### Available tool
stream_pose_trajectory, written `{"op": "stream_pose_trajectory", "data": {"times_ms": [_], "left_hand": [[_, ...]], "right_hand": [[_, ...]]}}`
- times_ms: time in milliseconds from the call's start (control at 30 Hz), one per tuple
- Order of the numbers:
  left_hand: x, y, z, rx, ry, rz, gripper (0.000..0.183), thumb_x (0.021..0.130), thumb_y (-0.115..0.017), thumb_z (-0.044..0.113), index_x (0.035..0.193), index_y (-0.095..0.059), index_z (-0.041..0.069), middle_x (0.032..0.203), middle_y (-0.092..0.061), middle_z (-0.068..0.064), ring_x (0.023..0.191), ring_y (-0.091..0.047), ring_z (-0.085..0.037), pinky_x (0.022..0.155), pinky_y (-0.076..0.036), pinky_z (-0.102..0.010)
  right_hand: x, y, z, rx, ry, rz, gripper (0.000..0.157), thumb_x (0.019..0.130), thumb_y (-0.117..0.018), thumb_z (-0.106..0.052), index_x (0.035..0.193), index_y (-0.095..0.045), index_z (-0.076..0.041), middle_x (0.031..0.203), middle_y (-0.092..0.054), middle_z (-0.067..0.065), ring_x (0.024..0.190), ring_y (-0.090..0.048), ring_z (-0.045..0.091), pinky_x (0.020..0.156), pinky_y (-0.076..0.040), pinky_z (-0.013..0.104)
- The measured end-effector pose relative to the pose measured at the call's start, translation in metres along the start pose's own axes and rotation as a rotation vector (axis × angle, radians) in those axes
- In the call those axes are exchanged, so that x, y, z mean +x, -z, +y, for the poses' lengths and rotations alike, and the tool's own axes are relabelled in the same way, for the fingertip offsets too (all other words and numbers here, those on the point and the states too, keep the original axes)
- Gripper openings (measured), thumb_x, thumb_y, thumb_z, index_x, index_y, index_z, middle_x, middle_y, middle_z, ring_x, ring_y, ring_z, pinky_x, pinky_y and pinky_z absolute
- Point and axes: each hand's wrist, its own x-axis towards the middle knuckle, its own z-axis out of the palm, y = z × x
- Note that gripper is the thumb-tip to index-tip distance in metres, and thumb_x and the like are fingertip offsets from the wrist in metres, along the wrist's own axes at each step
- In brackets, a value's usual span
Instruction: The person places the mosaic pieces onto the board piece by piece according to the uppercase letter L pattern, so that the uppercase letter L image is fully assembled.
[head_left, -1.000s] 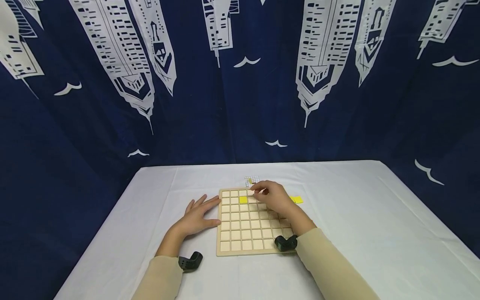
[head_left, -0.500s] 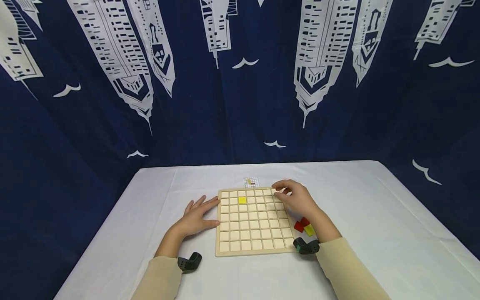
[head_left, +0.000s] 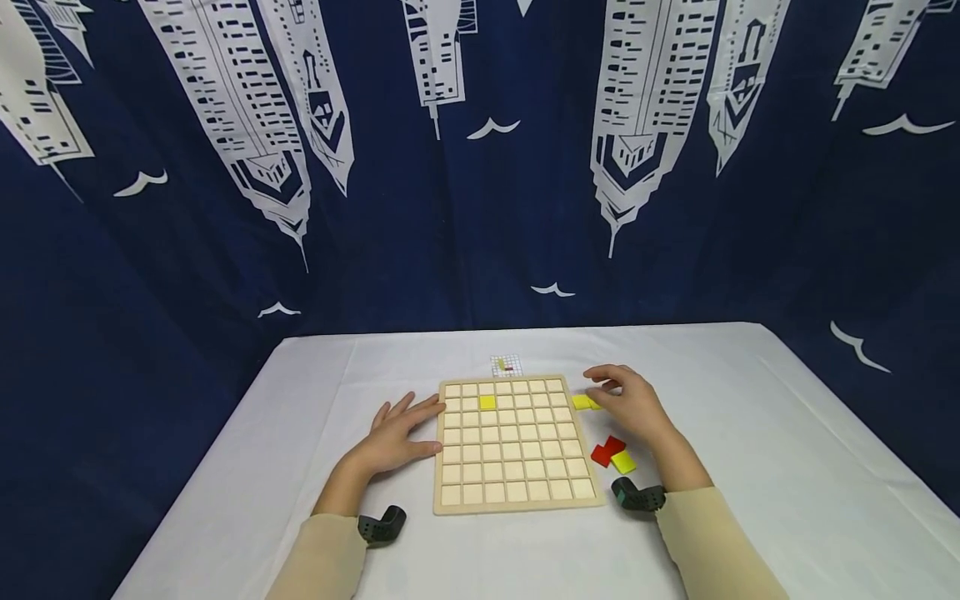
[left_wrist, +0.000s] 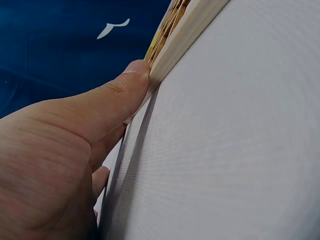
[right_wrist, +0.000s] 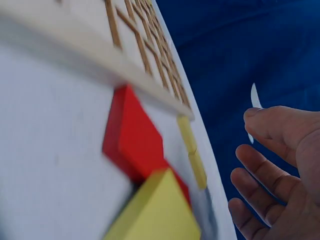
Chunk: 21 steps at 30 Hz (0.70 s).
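Observation:
A wooden grid board [head_left: 517, 450] lies flat on the table, with one yellow square tile [head_left: 487, 402] in a cell of its second row from the far side. My left hand [head_left: 393, 437] rests at the board's left edge, thumb and fingers spread and touching the rim. Off the board's far right side, my right hand [head_left: 630, 404] hovers with loosely bent fingers. Nothing shows between its thumb and fingers [right_wrist: 262, 175] in the right wrist view. Just beneath it lie yellow tiles [head_left: 582, 402], partly covered by the hand in the head view.
Two red tiles [head_left: 602, 455] and another yellow tile [head_left: 623, 462] lie touching or overlapping to the board's right. A small printed grid card [head_left: 506, 365] sits beyond the far edge. White cloth [head_left: 787, 467] covers the table; a dark blue curtain [head_left: 465, 217] hangs behind.
From over the board's far rows, my right hand has moved right, past the edge, to the yellow tiles. The left hand stays at the rim.

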Motion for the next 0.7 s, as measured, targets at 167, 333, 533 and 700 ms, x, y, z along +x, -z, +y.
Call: {"op": "stream_pose_trajectory", "data": {"times_ms": [167, 333, 533, 700], "left_hand": [[0.0, 0.0, -0.001, 0.002, -0.009, 0.005, 0.067, 0.087, -0.076, 0.036, 0.148, -0.05, 0.022, 0.162, -0.036, -0.001, 0.156, -0.012, -0.038, 0.124, 0.004, -0.063], [0.0, 0.0, -0.001, -0.005, -0.009, 0.001, 0.068, 0.087, -0.076, 0.037, 0.148, -0.05, 0.022, 0.163, -0.036, -0.001, 0.156, -0.012, -0.038, 0.124, 0.004, -0.063], [0.0, 0.0, 0.0, -0.011, 0.004, -0.001, 0.068, 0.087, -0.076, 0.036, 0.148, -0.05, 0.023, 0.163, -0.035, 0.001, 0.157, -0.012, -0.036, 0.124, 0.004, -0.061], [0.0, 0.001, 0.0, -0.015, 0.005, 0.002, 0.068, 0.087, -0.076, 0.036, 0.148, -0.05, 0.022, 0.163, -0.036, 0.0, 0.157, -0.012, -0.036, 0.125, 0.004, -0.061]], "right_hand": [[0.001, 0.001, 0.012, -0.022, -0.021, -0.015, 0.036, 0.094, -0.066, -0.017, 0.129, -0.064, -0.008, 0.129, -0.061, 0.018, 0.121, -0.058, 0.039, 0.101, -0.051, 0.054], [-0.001, 0.0, 0.023, -0.02, -0.052, -0.049, 0.039, 0.093, -0.066, -0.016, 0.131, -0.062, -0.007, 0.13, -0.06, 0.019, 0.118, -0.056, 0.036, 0.105, -0.047, 0.056], [-0.002, -0.003, 0.031, 0.005, -0.053, -0.061, 0.037, 0.093, -0.066, -0.013, 0.13, -0.064, -0.009, 0.134, -0.057, 0.018, 0.122, -0.053, 0.035, 0.111, -0.041, 0.057], [-0.001, -0.007, 0.035, -0.011, -0.004, -0.038, 0.034, 0.092, -0.067, -0.01, 0.125, -0.068, -0.007, 0.133, -0.059, 0.019, 0.12, -0.055, 0.036, 0.108, -0.044, 0.057]]}}
